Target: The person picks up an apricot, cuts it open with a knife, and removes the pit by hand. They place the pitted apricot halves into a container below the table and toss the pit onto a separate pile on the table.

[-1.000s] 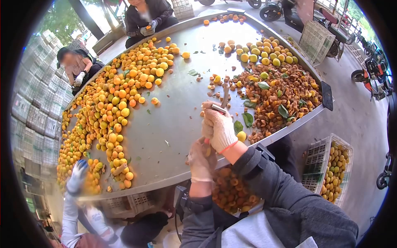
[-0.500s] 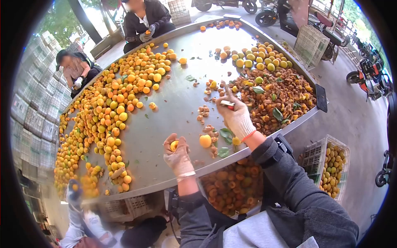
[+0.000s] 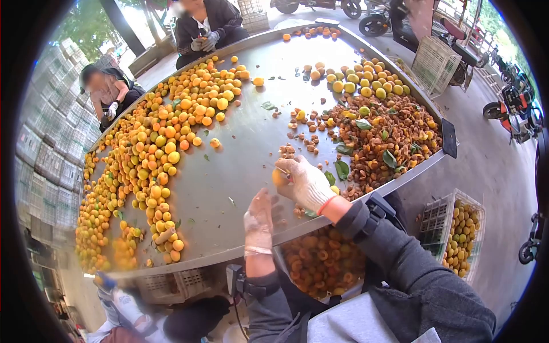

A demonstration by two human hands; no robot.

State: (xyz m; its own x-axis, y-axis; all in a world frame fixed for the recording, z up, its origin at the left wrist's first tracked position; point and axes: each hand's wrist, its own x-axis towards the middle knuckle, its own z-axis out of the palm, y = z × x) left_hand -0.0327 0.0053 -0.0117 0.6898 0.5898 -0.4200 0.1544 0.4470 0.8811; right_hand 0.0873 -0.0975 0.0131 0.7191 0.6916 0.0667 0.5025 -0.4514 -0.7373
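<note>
No text, label, brand, number or sign can be read.

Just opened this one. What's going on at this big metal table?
The wearer's gloved right hand holds a round orange fruit over the near side of the grey metal table. The gloved left hand is open beside it, with no fruit visible in it. Whole yellow-orange fruits are heaped on the left; small brown and orange pieces are piled on the right. Cut orange fruits lie below the near edge.
</note>
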